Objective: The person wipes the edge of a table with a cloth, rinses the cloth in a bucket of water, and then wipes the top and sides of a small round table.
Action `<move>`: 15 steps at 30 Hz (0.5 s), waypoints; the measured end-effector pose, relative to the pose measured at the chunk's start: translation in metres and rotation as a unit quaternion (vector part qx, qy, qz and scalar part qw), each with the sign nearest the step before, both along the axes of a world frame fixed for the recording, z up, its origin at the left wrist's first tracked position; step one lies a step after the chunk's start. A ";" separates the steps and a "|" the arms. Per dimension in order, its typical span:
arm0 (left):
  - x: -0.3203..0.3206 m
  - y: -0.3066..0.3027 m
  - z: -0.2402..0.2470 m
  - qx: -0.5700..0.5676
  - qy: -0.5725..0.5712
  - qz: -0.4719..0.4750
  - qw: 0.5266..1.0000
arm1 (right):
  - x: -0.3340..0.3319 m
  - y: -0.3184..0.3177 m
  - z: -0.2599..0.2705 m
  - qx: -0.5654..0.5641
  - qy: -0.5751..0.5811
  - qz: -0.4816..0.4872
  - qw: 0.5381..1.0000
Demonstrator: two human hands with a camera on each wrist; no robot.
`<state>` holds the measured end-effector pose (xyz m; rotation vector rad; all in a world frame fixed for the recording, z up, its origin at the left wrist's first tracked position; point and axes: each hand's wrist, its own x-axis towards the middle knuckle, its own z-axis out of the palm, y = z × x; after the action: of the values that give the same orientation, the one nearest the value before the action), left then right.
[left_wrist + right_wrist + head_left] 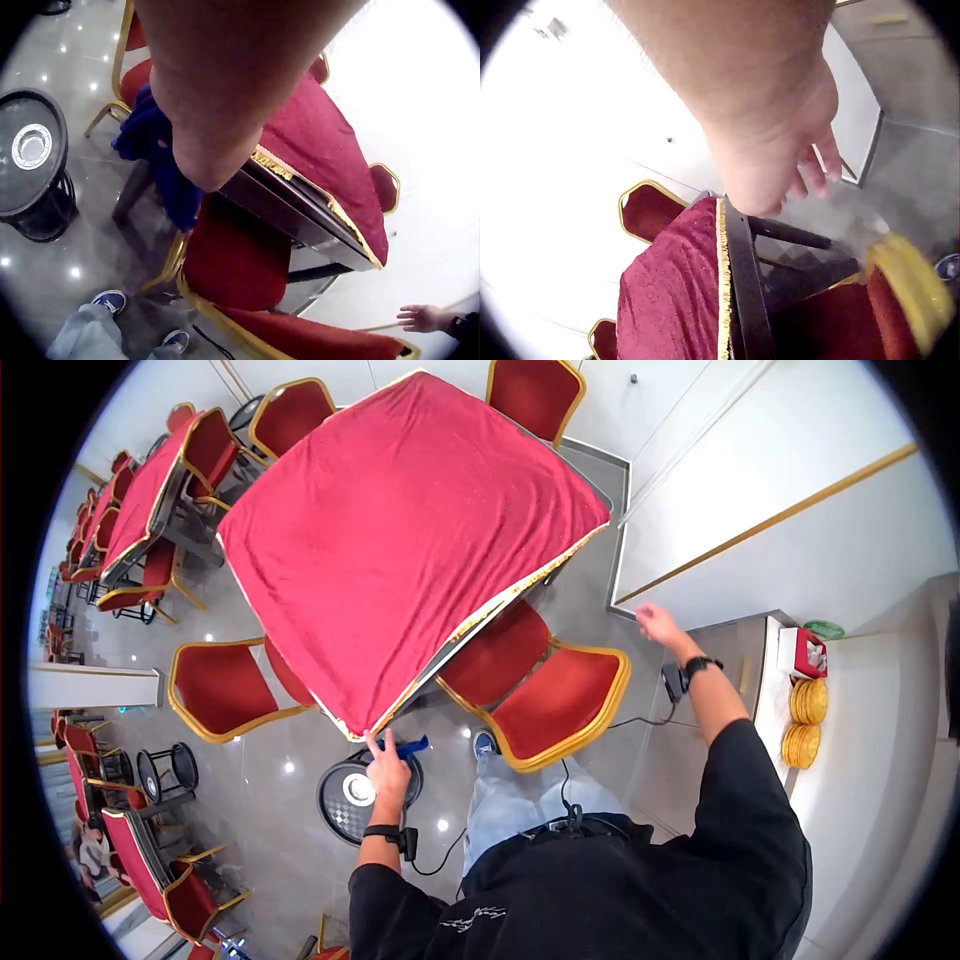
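Note:
A red tablecloth with gold fringe lies over a square table, its near edge slanting across the head view. At the table's near corner is my left hand, two fingers extended by the cloth's tip. In the left wrist view a blue cloth hangs bunched at my left hand, a fingertip showing among its folds; the rest of the fingers are hidden. My right hand is in the air off the table's right corner, holding nothing. The right wrist view shows this hand with loose, spread fingers beside the dark table edge.
Red chairs with gold frames stand round the table, two close in front of me. A round black stand holding an ashtray is by my left side. On the right, a side counter carries yellow stacks and a red box. More tables stand left.

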<state>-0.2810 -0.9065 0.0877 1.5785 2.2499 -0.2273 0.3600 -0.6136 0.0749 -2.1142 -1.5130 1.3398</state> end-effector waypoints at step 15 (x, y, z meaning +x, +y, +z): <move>0.012 0.013 -0.010 -0.056 0.018 0.142 0.988 | -0.053 0.262 -0.067 0.020 0.167 -0.201 0.965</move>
<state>-0.2693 -0.8936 0.0776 1.1899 2.4091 -0.2984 0.3074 -0.3516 0.0084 -1.9105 -0.9116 1.4034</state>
